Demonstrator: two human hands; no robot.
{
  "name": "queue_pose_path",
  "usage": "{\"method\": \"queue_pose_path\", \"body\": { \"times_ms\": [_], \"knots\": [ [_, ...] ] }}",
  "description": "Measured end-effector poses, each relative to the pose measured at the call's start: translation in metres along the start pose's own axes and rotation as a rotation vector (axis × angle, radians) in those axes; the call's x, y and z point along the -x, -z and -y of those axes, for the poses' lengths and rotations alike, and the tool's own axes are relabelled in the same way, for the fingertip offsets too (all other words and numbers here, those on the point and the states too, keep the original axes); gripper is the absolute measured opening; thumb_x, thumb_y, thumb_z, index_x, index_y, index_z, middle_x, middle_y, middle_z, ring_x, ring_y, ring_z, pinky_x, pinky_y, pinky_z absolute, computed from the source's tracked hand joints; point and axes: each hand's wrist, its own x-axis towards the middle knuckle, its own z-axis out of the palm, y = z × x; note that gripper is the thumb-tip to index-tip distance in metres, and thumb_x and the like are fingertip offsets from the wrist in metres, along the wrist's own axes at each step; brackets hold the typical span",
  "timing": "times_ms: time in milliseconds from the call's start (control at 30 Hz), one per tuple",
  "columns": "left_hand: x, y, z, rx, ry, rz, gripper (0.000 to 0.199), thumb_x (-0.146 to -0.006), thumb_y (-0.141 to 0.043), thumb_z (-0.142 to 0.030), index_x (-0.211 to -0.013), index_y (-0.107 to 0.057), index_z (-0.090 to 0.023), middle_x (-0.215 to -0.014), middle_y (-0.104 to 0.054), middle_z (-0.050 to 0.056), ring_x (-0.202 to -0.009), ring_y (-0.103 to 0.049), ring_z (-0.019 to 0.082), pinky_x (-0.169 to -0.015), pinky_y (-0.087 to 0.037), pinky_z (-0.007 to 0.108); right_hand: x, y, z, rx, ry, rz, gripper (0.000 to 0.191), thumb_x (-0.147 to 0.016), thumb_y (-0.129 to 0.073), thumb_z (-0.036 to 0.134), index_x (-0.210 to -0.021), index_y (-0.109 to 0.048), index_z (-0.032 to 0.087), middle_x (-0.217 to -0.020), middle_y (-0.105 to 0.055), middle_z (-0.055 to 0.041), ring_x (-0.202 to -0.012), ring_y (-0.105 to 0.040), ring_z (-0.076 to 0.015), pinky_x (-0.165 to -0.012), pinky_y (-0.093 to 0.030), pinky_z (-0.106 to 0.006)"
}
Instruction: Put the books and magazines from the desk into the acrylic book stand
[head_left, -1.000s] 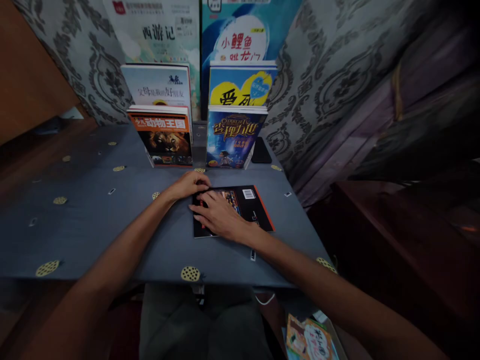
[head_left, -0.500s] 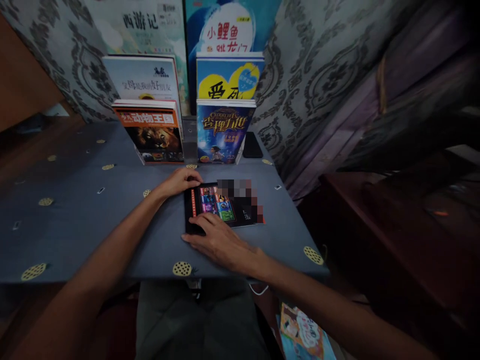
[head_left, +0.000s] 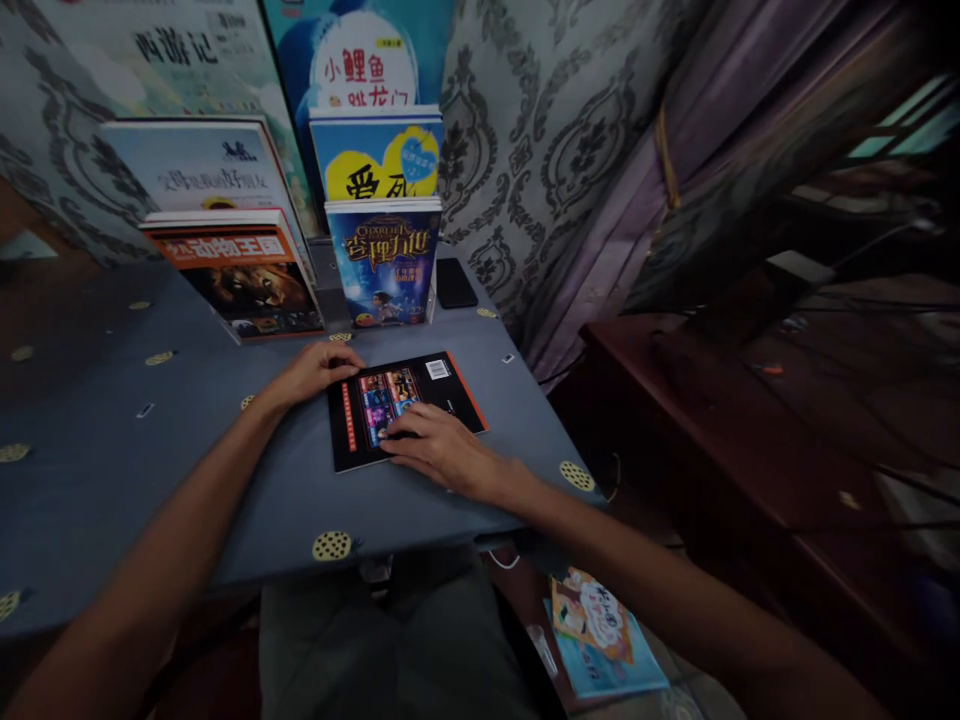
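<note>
A black book (head_left: 453, 392) with an orange-red edge lies flat on the cloth-covered table, its back cover up. A barcode and a block of small colourful pictures show on it. My left hand (head_left: 319, 368) rests at the book's far left corner, fingers stretched out and touching it. My right hand (head_left: 446, 450) lies over the near part of the cover with its fingers spread, hiding some of the pictures. Past the hands, a lion-cover book (head_left: 251, 280) and a blue book (head_left: 388, 265) stand upright in front of other books.
A dark phone (head_left: 456, 284) lies right of the standing books. The table (head_left: 187, 470) has a grey-blue cloth with yellow pineapple prints. More books (head_left: 600, 640) lie below, right of my legs. A dark red cabinet (head_left: 720, 420) with cables stands to the right.
The view has turned right, so the table and books sit further left in it. My right hand has slid across the cover, away from its near left corner. My left hand stays at the far corner.
</note>
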Motion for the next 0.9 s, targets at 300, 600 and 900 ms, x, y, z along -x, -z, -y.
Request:
{"method": "queue_pose_path", "body": {
  "times_ms": [300,600,900],
  "knots": [
    [0.0,0.001,-0.004,0.003,0.023,0.005,0.021,-0.081,-0.064,-0.035,-0.085,-0.075,-0.017,-0.083,-0.071,0.004,-0.079,-0.063,0.018,-0.073,-0.046,0.028,0.055,0.027,-0.022,0.034,-0.175,-0.159,0.026,-0.1,-0.05,0.029,-0.108,-0.074,0.02,-0.103,-0.07,-0.0107,-0.093,-0.06,-0.0231,-0.08,-0.054,-0.042],
    [0.002,-0.003,-0.013,-0.128,0.028,-0.007,0.023,-0.086,-0.057,-0.032,-0.09,-0.073,-0.018,-0.088,-0.071,0.004,-0.081,-0.063,0.018,-0.077,-0.045,0.029,0.055,0.035,-0.012,0.104,-0.291,-0.166,0.028,-0.1,-0.048,0.026,-0.104,-0.075,0.02,-0.098,-0.071,-0.0106,-0.089,-0.061,-0.0231,-0.078,-0.054,-0.041],
    [0.003,-0.006,-0.02,-0.344,-0.033,0.0,0.027,-0.092,-0.048,-0.032,-0.099,-0.071,-0.02,-0.095,-0.071,0.004,-0.089,-0.062,0.02,-0.084,-0.046,0.032,-0.018,0.03,-0.04,0.115,-0.323,0.056,0.038,-0.099,-0.053,0.033,-0.132,-0.061,0.016,-0.137,-0.059,-0.0176,-0.129,-0.053,-0.0294,-0.109,-0.037,-0.053]
  ]
}}
